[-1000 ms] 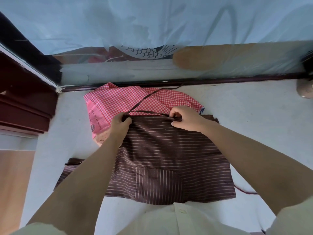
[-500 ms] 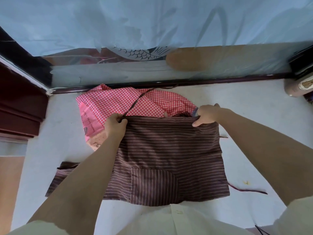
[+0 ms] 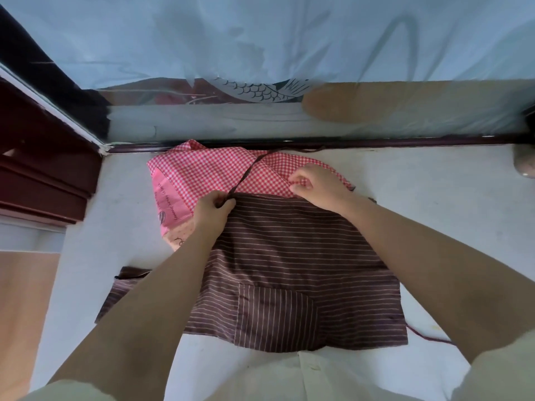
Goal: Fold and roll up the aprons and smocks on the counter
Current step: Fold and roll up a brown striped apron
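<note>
**Clerk:** Position of the garment?

**Inspector:** The striped apron (image 3: 289, 256) lies flat on the worktop (image 3: 434, 198), pocket (image 3: 275, 314) face up near the person. Its far edge overlaps the checked smock (image 3: 202, 175), which lies towards the back wall.

**Clerk:** The hands?

**Inspector:** The left hand (image 3: 212, 211) pinches the strap (image 3: 249, 172) where it meets the apron's far left corner. The right hand (image 3: 321, 188) has its fingers curled just past the far edge and appears to pinch a fold of the checked smock.

**Clerk:** What governs the next move?

**Inspector:** The far edge runs left to right between the hands. The whole cloth lies on the near side of them, towards the body. Both hands reach about equally, the right slightly further. In my judgement, any fold brings that edge towards the person. The loose strap should be tucked in first.
</note>
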The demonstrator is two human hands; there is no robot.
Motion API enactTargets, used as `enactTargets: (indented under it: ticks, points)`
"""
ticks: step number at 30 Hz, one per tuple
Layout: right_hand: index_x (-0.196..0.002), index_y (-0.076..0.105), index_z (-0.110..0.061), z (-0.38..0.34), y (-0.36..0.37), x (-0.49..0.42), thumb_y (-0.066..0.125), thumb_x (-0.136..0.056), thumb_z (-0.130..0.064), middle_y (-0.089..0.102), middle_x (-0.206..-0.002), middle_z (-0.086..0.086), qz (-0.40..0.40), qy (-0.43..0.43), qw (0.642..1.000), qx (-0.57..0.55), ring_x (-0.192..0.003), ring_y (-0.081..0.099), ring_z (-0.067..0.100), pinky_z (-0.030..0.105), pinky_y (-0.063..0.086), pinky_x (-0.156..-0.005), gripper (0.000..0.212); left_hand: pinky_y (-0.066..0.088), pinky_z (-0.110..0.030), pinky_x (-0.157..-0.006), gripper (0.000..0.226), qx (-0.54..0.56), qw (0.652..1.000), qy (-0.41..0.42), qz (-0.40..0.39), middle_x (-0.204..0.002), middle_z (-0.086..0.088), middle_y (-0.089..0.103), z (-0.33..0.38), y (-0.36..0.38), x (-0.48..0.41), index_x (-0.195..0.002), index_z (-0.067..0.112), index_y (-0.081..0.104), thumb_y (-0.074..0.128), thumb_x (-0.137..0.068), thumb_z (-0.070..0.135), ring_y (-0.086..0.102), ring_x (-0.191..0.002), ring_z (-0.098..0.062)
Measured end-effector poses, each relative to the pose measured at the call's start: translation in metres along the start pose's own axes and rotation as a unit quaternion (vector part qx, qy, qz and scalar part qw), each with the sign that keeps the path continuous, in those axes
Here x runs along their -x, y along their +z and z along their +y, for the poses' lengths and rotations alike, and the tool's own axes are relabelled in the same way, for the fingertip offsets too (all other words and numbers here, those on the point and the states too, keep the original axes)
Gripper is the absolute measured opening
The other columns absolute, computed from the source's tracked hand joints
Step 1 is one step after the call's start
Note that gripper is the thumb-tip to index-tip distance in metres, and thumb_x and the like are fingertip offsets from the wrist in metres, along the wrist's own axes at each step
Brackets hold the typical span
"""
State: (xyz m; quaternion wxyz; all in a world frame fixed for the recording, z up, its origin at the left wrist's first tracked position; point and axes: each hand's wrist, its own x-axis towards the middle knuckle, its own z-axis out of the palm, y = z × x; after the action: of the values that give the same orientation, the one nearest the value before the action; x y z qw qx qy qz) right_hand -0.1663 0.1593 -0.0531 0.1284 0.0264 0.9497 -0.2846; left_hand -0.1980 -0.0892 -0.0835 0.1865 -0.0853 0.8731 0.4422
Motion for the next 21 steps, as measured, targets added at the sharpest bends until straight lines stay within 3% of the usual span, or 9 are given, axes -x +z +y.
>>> enactTargets:
  ticks: [3, 4, 6, 8, 11, 13, 15, 18, 21]
  points:
    - [-0.12, 0.065, -0.016, -0.029, 0.018, -0.014, 0.064, -0.092, -0.027, 0.06, -0.129, 0.002, -0.108, -0.004, 0.994, -0.005, -0.105, 0.058, 0.013, 0.028, 0.044, -0.097, 0.03, 0.053, -0.035, -0.083, 0.009, 0.02, 1.0, 0.005, -0.004, -0.079, 0.005, 0.067, 0.001, -0.009, -0.001, -0.078, 0.025, 0.067, 0.071, -0.084, 0.02, 0.063, -0.08, -0.018]
    - [-0.11, 0.069, -0.015, -0.033, 0.024, -0.018, 0.065, -0.092, -0.026, 0.065, -0.119, 0.004, -0.12, 0.001, 0.993, 0.008, -0.101, 0.062, 0.017, 0.033, 0.048, -0.097, 0.022, 0.054, -0.037, -0.084, 0.012, 0.026, 1.0, 0.003, -0.007, -0.078, 0.004, 0.068, 0.0, -0.01, -0.002, -0.075, 0.027, 0.067, 0.073, -0.082, 0.021, 0.065, -0.082, -0.021]
    - [-0.09, 0.071, -0.014, -0.042, 0.028, -0.028, 0.064, -0.091, -0.024, 0.069, -0.092, 0.004, -0.108, 0.025, 0.994, 0.008, -0.081, 0.065, 0.017, 0.037, 0.055, -0.082, 0.012, 0.056, -0.041, -0.084, 0.015, 0.04, 0.999, -0.008, -0.011, -0.078, 0.003, 0.069, 0.0, -0.017, -0.004, -0.071, 0.03, 0.067, 0.076, -0.079, 0.022, 0.067, -0.083, -0.025]
    - [-0.076, 0.064, -0.016, -0.047, 0.017, -0.037, 0.059, -0.094, -0.024, 0.062, -0.074, 0.001, -0.127, 0.08, 0.989, -0.011, -0.064, 0.056, 0.013, 0.027, 0.048, -0.061, 0.02, 0.056, -0.045, -0.083, 0.014, 0.041, 0.999, -0.015, -0.016, -0.078, 0.002, 0.07, -0.002, -0.019, -0.008, -0.071, 0.03, 0.068, 0.078, -0.077, 0.023, 0.067, -0.083, -0.026]
    - [-0.068, 0.054, -0.018, -0.048, -0.007, -0.047, 0.05, -0.097, -0.026, 0.055, -0.066, 0.0, -0.132, 0.142, 0.981, 0.017, -0.057, 0.05, 0.012, 0.023, 0.045, -0.06, 0.031, 0.057, -0.041, -0.082, 0.013, -0.007, 1.0, -0.025, -0.008, -0.078, 0.007, 0.067, -0.002, -0.019, -0.012, -0.073, 0.029, 0.066, 0.078, -0.078, 0.025, 0.066, -0.081, -0.02]
    - [-0.08, 0.06, -0.015, -0.04, -0.016, -0.058, 0.053, -0.097, -0.026, 0.061, -0.078, 0.002, 0.043, 0.145, 0.988, 0.002, -0.068, 0.057, 0.014, 0.025, 0.05, -0.07, 0.021, 0.057, -0.039, -0.082, 0.01, -0.033, 0.999, -0.034, 0.0, -0.077, 0.009, 0.066, -0.001, -0.018, -0.014, -0.078, 0.028, 0.067, 0.076, -0.08, 0.027, 0.065, -0.078, -0.017]
    - [-0.112, 0.06, -0.01, -0.035, -0.022, -0.063, 0.056, -0.095, -0.015, 0.063, -0.111, 0.006, 0.211, 0.121, 0.965, -0.098, -0.091, 0.062, 0.014, 0.023, 0.049, -0.083, 0.018, 0.056, -0.036, -0.081, 0.008, -0.046, 0.999, -0.029, -0.002, -0.077, 0.008, 0.068, -0.002, -0.017, -0.016, -0.083, 0.027, 0.067, 0.074, -0.082, 0.027, 0.067, -0.067, -0.016]
    - [-0.139, 0.043, -0.014, -0.038, -0.024, -0.059, 0.057, -0.092, -0.006, 0.046, -0.14, 0.006, 0.2, 0.067, 0.969, -0.13, -0.113, 0.054, 0.012, 0.025, 0.047, -0.094, 0.05, 0.056, -0.033, -0.081, 0.009, -0.018, 0.999, -0.017, -0.023, -0.085, 0.006, 0.072, -0.004, -0.016, -0.015, -0.094, 0.02, 0.067, 0.071, -0.086, 0.023, 0.069, -0.057, -0.015]
    - [-0.129, 0.056, -0.014, -0.054, -0.005, -0.043, 0.056, -0.093, -0.009, 0.059, -0.13, 0.003, 0.097, 0.044, 0.993, -0.055, -0.108, 0.06, 0.013, 0.028, 0.049, -0.096, 0.036, 0.059, -0.033, -0.071, 0.012, 0.029, 0.999, -0.015, -0.013, -0.101, 0.004, 0.071, -0.006, -0.019, -0.01, -0.102, 0.018, 0.067, 0.067, -0.09, 0.021, 0.071, -0.063, -0.016]
